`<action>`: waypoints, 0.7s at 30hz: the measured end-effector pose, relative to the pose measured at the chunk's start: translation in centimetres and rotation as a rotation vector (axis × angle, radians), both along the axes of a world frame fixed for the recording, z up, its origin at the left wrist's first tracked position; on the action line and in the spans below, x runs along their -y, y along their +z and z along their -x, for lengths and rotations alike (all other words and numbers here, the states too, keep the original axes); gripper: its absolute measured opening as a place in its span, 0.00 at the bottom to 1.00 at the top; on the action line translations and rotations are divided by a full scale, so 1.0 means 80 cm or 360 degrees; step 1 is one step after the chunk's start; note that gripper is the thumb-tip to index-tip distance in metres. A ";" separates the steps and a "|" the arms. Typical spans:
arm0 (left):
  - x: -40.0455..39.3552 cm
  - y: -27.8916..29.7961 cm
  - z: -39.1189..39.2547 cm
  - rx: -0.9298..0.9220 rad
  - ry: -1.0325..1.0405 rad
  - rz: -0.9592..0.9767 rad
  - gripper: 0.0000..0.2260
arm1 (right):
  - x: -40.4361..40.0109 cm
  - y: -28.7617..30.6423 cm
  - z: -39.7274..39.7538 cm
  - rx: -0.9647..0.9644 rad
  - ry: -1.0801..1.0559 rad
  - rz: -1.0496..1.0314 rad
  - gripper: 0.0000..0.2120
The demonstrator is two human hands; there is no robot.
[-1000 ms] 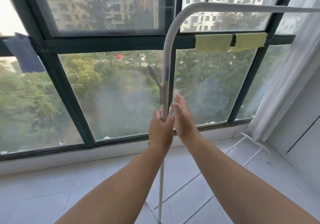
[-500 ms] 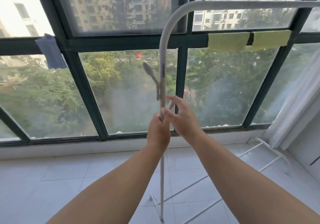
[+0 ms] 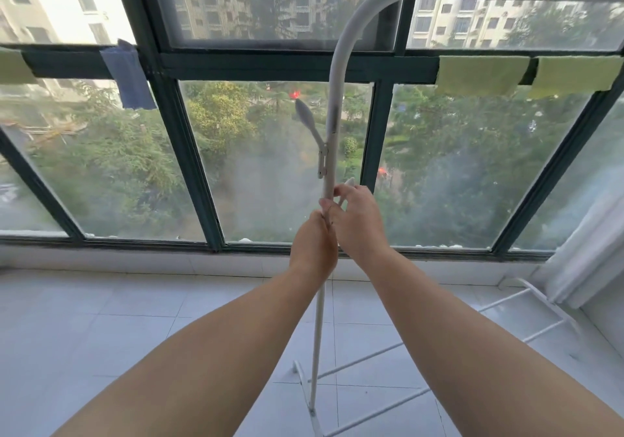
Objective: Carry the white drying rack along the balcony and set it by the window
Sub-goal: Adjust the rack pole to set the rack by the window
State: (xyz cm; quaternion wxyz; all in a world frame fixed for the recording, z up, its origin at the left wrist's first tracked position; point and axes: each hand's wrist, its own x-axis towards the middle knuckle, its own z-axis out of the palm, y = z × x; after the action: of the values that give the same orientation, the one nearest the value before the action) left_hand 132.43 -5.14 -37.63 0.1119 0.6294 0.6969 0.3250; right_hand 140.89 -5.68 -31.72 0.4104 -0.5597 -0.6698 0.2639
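The white drying rack (image 3: 329,152) stands upright on the tiled floor (image 3: 101,328) close before the window (image 3: 270,65), its foot bars running off right toward the curtain (image 3: 587,244), its top rail arching right overhead. Both hands hold its near upright post just below the clamp lever (image 3: 309,119): the left hand (image 3: 314,244) is wrapped closed round the post, and the right hand (image 3: 358,220), just above and touching it, pinches the post with curled fingers. Stacked on one post, they likely steady and steer the tall, light frame so it does not tip while being placed.
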 end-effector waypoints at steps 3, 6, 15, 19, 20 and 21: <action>-0.006 0.007 0.009 -0.0095 0.0012 0.0041 0.08 | -0.010 0.002 0.008 -0.0014 0.0019 0.0015 0.10; -0.019 0.018 0.022 -0.0016 0.0020 0.0034 0.08 | -0.027 0.006 0.019 -0.0026 0.0028 0.0004 0.11; -0.097 0.038 0.067 0.0143 -0.0159 -0.0044 0.13 | -0.109 0.019 0.055 -0.0020 -0.0020 -0.0031 0.09; -0.150 0.038 0.094 0.0234 -0.0253 -0.0059 0.13 | -0.159 0.017 0.080 -0.0015 -0.0079 -0.0029 0.10; -0.166 0.044 0.103 0.0221 -0.0283 -0.0063 0.13 | -0.177 0.020 0.088 -0.0025 -0.0108 -0.0026 0.10; -0.169 0.044 0.106 0.0266 -0.0293 -0.0065 0.13 | -0.182 0.019 0.090 0.0006 -0.0111 -0.0029 0.10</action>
State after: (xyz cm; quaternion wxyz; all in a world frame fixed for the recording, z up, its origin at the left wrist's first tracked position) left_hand 123.99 8.38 -34.13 0.1860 0.6635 0.6178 0.3788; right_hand 133.70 8.89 -30.18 0.4232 -0.5794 -0.6530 0.2425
